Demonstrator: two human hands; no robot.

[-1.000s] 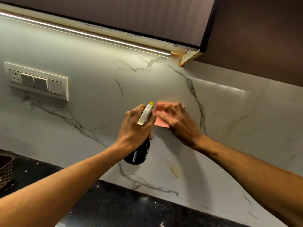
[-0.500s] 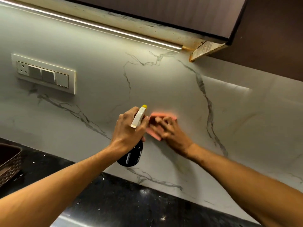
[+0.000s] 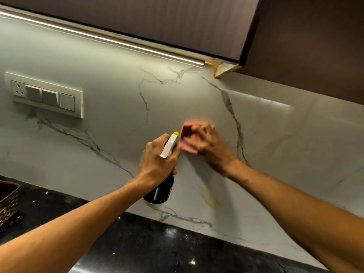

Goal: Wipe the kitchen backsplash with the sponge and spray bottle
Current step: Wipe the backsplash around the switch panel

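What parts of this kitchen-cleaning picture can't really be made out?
1. Head view: the sponge and right hand are motion-blurred, so how the fingers hold it is unclear.
2. Head view: the spray bottle label is too small to read, and the left hand covers its neck.
3. Head view: the basket is cut off by the left edge, and its contents are hidden.

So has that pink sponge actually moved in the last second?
Yes. The sponge slid left, away from the dark vein in the marble. It then came partway back right toward the vein, under the right hand.
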